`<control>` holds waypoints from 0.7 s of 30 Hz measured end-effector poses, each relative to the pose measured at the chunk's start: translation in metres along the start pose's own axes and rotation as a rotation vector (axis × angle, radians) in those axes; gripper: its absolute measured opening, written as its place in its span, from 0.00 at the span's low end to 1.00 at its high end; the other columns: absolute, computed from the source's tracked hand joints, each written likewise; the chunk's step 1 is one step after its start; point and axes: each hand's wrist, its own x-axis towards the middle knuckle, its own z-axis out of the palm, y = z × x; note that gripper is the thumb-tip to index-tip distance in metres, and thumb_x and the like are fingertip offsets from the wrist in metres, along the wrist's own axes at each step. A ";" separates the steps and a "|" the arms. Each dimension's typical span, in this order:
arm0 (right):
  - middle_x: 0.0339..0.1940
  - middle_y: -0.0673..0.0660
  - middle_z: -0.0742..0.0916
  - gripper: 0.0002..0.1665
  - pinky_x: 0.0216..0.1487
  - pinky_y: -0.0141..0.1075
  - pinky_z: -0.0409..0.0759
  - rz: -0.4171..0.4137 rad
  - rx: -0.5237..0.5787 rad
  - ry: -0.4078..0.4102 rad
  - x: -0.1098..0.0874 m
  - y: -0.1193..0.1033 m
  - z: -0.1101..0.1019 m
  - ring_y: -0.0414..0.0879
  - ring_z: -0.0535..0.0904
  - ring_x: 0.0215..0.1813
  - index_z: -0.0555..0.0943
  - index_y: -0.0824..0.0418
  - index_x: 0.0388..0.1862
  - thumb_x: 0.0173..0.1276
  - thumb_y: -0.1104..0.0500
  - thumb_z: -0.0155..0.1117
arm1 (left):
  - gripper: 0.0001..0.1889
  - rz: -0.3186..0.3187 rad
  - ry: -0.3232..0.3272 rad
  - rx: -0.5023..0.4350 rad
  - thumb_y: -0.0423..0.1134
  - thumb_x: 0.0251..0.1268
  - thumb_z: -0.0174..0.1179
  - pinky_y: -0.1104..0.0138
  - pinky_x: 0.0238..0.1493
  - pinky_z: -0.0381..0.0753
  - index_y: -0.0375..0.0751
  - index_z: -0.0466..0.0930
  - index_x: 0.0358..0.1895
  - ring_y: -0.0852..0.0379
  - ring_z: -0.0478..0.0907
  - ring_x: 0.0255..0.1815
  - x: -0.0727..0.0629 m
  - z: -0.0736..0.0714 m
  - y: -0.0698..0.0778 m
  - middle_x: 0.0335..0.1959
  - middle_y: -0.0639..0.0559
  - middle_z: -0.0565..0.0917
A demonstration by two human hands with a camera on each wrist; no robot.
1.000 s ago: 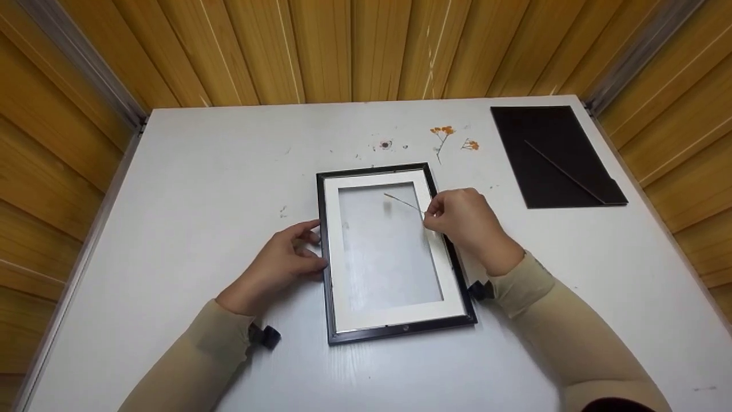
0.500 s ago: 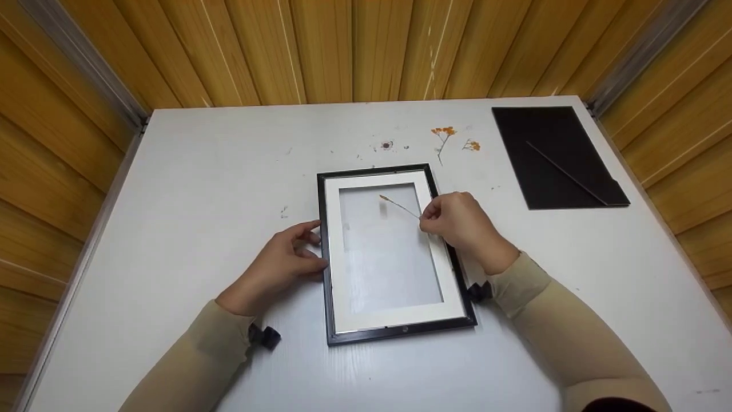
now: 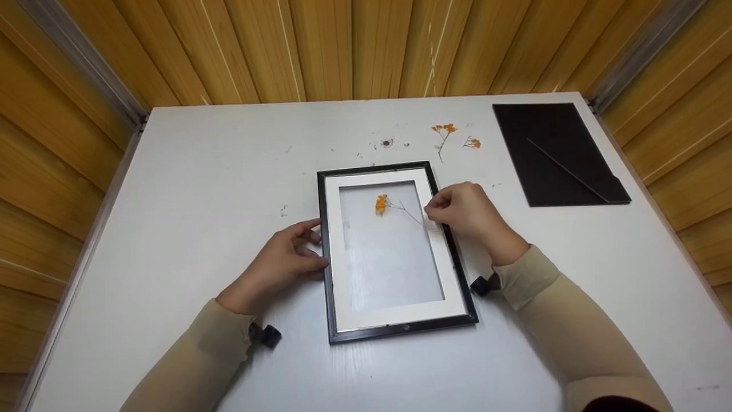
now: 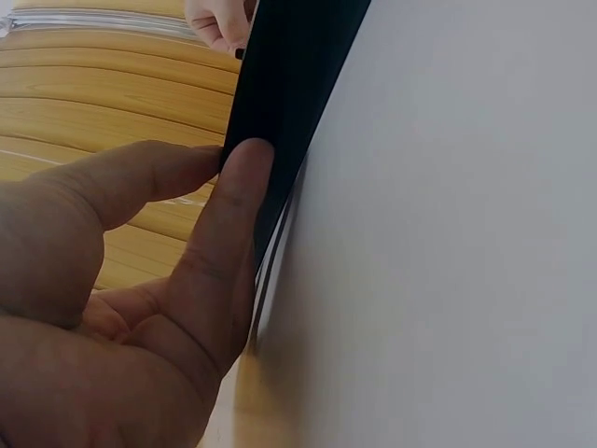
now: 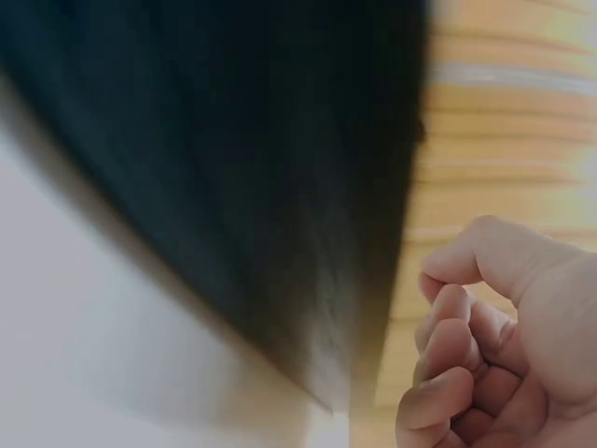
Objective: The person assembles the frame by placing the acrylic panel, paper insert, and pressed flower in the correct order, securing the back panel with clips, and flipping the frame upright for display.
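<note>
A black picture frame (image 3: 396,328) with a white mat (image 3: 400,315) lies flat on the white table. Inside its opening is a stemmed orange flower (image 3: 381,203), head to the left, stem slanting down to the mat's right side. My right hand (image 3: 469,212) hovers over the frame's right edge, fingers curled and thumb near the index finger; the fingertips are close to the stem's end but apart from it. My left hand (image 3: 283,254) touches the frame's left side with spread thumb and index finger; in the left wrist view, fingertips (image 4: 250,159) rest against its outer side.
Beyond the frame lie an orange flower sprig (image 3: 443,134), a smaller orange sprig (image 3: 473,142) and a dark-centred flower (image 3: 387,143) among crumbs. A black backing board (image 3: 549,171) with a folded stand lies at the far right. Wooden panels (image 3: 320,51) wall the table's back and sides.
The orange flower, earlier pinched by its stem and seen edge-on above the opening, now lies with its blossoms showing. The right hand has let go and moved slightly up; the left hand stays.
</note>
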 end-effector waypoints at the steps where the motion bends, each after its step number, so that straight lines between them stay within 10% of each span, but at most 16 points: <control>1: 0.36 0.58 0.96 0.09 0.36 0.24 0.79 0.009 0.000 0.018 0.002 0.002 -0.004 0.37 0.83 0.35 0.97 0.64 0.39 0.72 0.59 0.76 | 0.47 0.002 -0.002 -0.002 0.26 0.66 0.75 0.60 0.50 0.98 0.38 0.65 0.89 0.55 0.91 0.47 0.000 0.000 0.000 0.66 0.38 0.77; 12: 0.44 0.64 0.97 0.16 0.34 0.23 0.78 0.098 -0.007 0.114 0.039 0.034 -0.034 0.31 0.83 0.31 0.96 0.67 0.45 0.74 0.54 0.76 | 0.48 -0.003 -0.013 -0.025 0.24 0.66 0.75 0.59 0.50 0.98 0.37 0.63 0.89 0.55 0.92 0.48 0.001 0.000 0.001 0.68 0.36 0.76; 21: 0.53 0.67 0.96 0.17 0.56 0.39 0.81 0.159 -0.041 0.131 0.086 0.047 -0.032 0.57 0.87 0.58 0.96 0.67 0.51 0.77 0.54 0.74 | 0.49 -0.012 -0.022 -0.027 0.26 0.66 0.75 0.61 0.51 0.97 0.34 0.61 0.90 0.56 0.93 0.48 0.001 -0.001 0.000 0.69 0.38 0.77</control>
